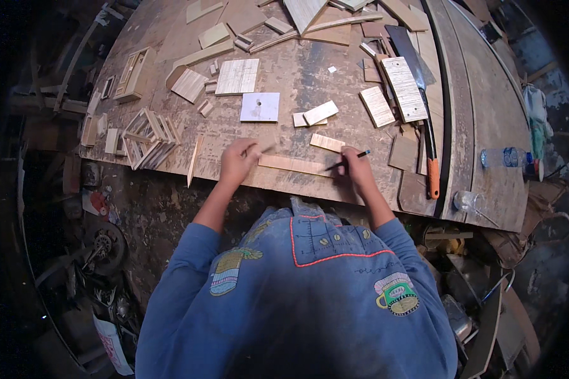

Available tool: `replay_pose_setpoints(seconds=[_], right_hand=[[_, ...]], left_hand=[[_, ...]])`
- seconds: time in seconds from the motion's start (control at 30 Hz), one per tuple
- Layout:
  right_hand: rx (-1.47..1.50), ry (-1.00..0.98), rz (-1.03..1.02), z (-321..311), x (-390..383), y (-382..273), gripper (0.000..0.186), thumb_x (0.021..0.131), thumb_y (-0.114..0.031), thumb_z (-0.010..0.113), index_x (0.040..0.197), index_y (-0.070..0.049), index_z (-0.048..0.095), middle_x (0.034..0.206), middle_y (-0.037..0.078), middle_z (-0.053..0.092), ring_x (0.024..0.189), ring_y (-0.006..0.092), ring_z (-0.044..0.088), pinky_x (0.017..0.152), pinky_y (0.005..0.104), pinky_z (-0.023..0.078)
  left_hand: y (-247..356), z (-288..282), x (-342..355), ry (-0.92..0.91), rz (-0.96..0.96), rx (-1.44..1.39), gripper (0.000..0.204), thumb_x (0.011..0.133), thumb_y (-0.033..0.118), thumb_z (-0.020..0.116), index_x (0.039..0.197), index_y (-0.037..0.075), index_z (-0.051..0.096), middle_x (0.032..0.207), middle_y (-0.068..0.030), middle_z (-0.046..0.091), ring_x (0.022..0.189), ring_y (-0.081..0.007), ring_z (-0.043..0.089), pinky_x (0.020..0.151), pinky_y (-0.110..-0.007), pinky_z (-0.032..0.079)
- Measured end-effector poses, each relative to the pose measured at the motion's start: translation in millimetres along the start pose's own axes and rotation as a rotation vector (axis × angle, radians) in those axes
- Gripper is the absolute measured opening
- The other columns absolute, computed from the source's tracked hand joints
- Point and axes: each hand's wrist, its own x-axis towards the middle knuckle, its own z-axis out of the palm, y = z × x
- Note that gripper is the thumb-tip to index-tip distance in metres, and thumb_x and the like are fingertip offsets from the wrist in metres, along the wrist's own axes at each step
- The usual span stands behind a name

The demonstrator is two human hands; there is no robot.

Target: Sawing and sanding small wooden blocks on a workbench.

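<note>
Near the front edge of the workbench (189,129), a long thin wooden strip (292,164) lies flat in front of me. My right hand (358,167) is closed around a dark pencil (355,158), its tip low over the strip's right end. At the left end of the strip is my left hand (237,163), its fingers curled together. A pale smear beside those fingertips looks like a small piece in motion, too blurred to name. Just beyond the strip, close to my right hand, lies a short wooden block (327,142).
A handsaw with an orange-ended handle (433,177) lies at the right. Small wooden frames (148,138) stand at the left, near a thin stick (196,161) overhanging the edge. Farther back are a white square plate (260,107) and several wood offcuts (237,77). A plastic bottle (506,157) lies far right.
</note>
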Motion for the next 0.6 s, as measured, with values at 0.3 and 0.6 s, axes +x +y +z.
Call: replay_pose_setpoints(seconds=[0.3,0.6], right_hand=[[-0.838,-0.101,0.003,-33,-15,11,0.046,0.083,-0.042,0.059,0.073,0.002,0.064,0.067,0.024,0.062,0.068,0.038,0.064,0.065,0.0457,0.048],[-0.907,-0.113,-0.039,-23,-26,8,0.045,0.085,-0.043,0.059,0.08,0.0,0.07,0.073,0.025,0.065,0.072,0.039,0.066,0.068,0.0434,0.05]], left_hand=[[22,27,50,0.045,-0.034,0.049,0.035,0.07,0.016,0.079,0.102,0.006,0.07,0.101,-0.0122,0.067,0.089,-0.0286,0.065,0.078,-0.036,0.052],[50,57,93,0.2,0.158,0.01,0.038,0.075,0.019,0.076,0.111,0.008,0.068,0.106,-0.0135,0.067,0.095,-0.0283,0.065,0.083,-0.035,0.051]])
